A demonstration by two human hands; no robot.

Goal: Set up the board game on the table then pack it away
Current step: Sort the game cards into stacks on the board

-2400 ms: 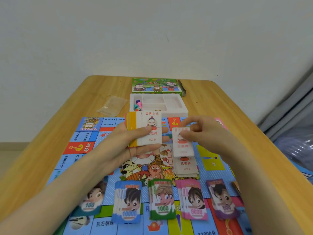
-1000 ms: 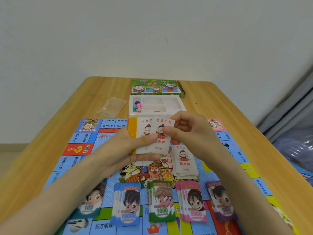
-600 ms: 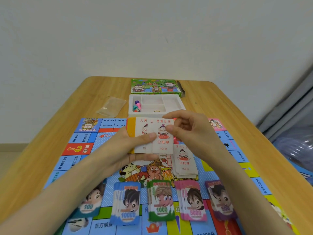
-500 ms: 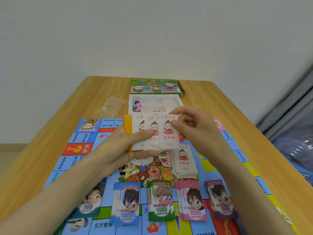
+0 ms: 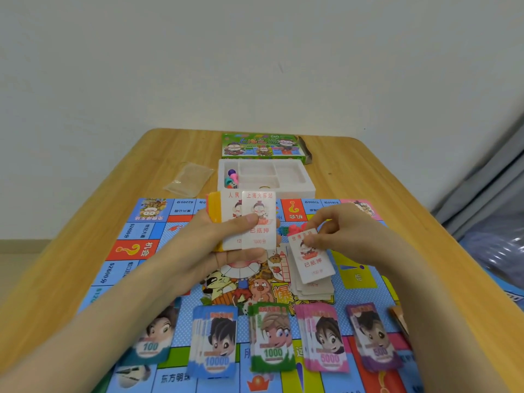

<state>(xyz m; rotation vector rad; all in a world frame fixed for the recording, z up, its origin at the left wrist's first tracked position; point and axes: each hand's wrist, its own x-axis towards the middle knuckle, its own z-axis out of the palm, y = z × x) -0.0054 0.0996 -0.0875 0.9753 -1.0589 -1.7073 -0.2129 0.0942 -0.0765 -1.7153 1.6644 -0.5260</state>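
The colourful game board [image 5: 133,251] lies flat on the wooden table [image 5: 71,251]. My left hand [image 5: 209,239] grips a stack of cards [image 5: 255,219] above the board, thumb across the white top card. My right hand [image 5: 343,231] pinches a single white card [image 5: 312,259] by its top edge, just over a pile of white cards [image 5: 314,287] lying on the board. Five stacks of play money [image 5: 272,341] marked 100, 10000, 1000, 5000 and 500 sit in a row along the board's near side.
A white plastic tray [image 5: 297,180] holding coloured pawns [image 5: 232,177] stands behind the board. The green game box [image 5: 263,148] lies at the table's far edge. An empty clear bag [image 5: 190,180] lies left of the tray. A wall rises behind; grey fabric hangs at right.
My right hand pulled the top card off the stack in my left hand and carried it down and right onto the white pile. A different card now tops the held stack.
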